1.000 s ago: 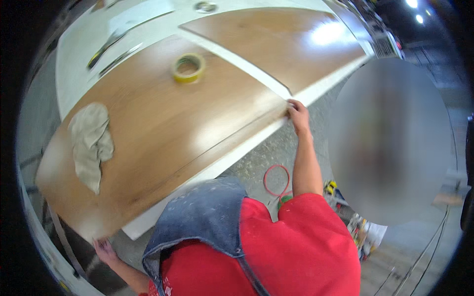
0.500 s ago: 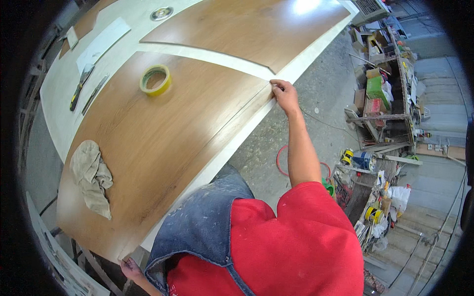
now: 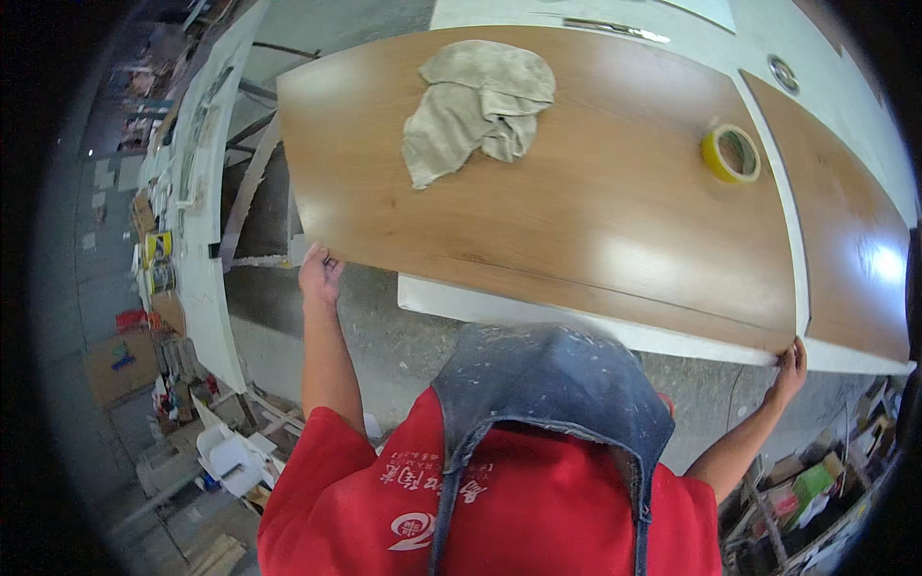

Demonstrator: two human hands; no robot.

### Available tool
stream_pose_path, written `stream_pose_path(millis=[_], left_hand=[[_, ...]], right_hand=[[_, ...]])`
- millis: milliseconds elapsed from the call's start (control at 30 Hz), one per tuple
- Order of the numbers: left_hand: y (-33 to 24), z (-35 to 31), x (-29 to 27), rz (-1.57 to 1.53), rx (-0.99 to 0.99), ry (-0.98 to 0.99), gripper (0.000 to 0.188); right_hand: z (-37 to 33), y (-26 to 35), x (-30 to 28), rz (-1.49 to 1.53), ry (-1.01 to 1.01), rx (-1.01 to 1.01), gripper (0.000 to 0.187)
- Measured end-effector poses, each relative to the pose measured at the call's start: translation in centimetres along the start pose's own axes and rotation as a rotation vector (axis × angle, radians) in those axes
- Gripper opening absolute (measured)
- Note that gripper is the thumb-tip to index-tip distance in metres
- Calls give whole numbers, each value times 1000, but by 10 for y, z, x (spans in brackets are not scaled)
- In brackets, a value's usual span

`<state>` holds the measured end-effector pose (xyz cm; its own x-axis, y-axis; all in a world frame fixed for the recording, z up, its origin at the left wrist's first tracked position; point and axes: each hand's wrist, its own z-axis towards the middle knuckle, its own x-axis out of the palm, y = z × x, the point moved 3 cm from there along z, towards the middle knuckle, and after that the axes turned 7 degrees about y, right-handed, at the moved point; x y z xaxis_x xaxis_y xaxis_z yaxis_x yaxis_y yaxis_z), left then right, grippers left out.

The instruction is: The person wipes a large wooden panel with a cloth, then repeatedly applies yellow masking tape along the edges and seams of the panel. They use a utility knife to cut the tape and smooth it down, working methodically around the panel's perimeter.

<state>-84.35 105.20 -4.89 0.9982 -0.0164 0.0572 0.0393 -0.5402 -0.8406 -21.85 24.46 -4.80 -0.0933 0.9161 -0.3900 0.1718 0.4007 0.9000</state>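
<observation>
A large brown wood-grain panel [image 3: 615, 182] lies flat before me, its near left corner jutting past the white board beneath. At that corner, the fingers of my left hand [image 3: 320, 278] are bent round the edge. My right hand [image 3: 790, 374] pinches the near right corner, its fingers partly hidden. A thin dark line runs along the panel close to its near edge. On top rest a crumpled beige cloth [image 3: 485, 101], toward the far left, and a roll of yellow tape [image 3: 727, 156], toward the right.
A second wood-grain panel [image 3: 845, 221] lies to the right across a narrow gap. The white board [image 3: 461, 300] shows along the near edge. Beyond are a scraper [image 3: 615, 29] and a round metal disc [image 3: 783, 73]. Cluttered shelving [image 3: 802, 499] stands at the lower right.
My view has swung leftward, so the panel now lies crosswise and my left arm shows more fully. Both hands stay at the same near corners; cloth and tape keep their places.
</observation>
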Motion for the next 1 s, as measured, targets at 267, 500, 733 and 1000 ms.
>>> stream_pose_path(millis=[267, 500, 733, 1000], left_hand=[[5, -15, 11, -2, 18, -45, 43], [2, 1, -5, 70, 31, 24, 44], [12, 38, -46, 149, -14, 149, 48], [7, 72, -67, -7, -43, 122, 54]], right_hand=[[14, -16, -10, -28, 59, 52, 36], [6, -10, -11, -29, 97, 47, 39], [-17, 32, 25, -89, -12, 93, 34], [-22, 40, 32, -69, -77, 64, 30]])
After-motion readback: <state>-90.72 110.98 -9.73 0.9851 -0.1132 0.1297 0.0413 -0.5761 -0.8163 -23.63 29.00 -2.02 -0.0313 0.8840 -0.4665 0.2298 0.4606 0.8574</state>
